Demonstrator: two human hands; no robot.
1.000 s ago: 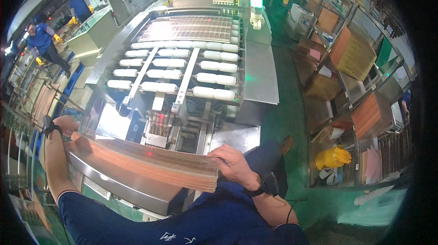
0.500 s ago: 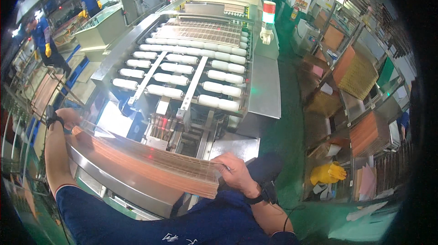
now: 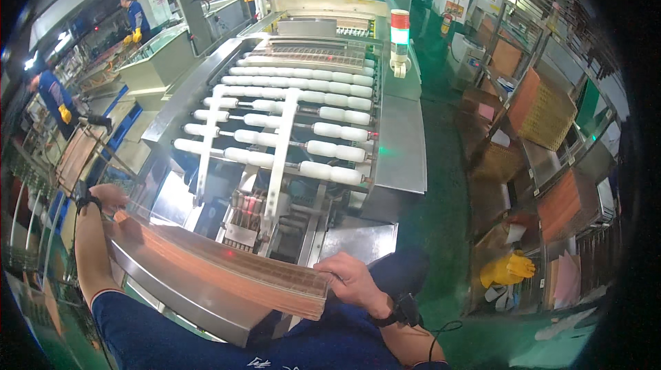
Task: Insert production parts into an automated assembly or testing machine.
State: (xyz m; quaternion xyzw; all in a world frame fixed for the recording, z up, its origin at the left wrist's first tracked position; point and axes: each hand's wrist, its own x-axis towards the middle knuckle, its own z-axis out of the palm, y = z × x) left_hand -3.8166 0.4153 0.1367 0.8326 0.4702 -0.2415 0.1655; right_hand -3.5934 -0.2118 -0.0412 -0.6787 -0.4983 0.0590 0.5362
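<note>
A stack of thin copper-coloured panels (image 3: 227, 266) rests at the near end of a roller machine, just in front of my body. My right hand (image 3: 354, 284) is closed at the stack's right end, thumb and fingers pinching the edge of a panel on top. At the far left end is my left hand (image 3: 109, 196); its fingers are smeared and partly hidden. Beyond the stack, two white lifting arms (image 3: 281, 156) reach over the rows of white rollers (image 3: 330, 151). A patterned panel (image 3: 317, 54) lies on the far rollers.
A signal lamp (image 3: 399, 43) stands on the machine's right side. Shelving at right holds copper panels (image 3: 568, 204) and yellow gloves (image 3: 508, 270). Green floor (image 3: 441, 218) runs between. Two people in blue with yellow gloves work at the far left.
The patterned panel has travelled farther away along the rollers. Both white arms have shifted up and away over the rollers. My right hand has moved slightly lower in view, still at the stack's end.
</note>
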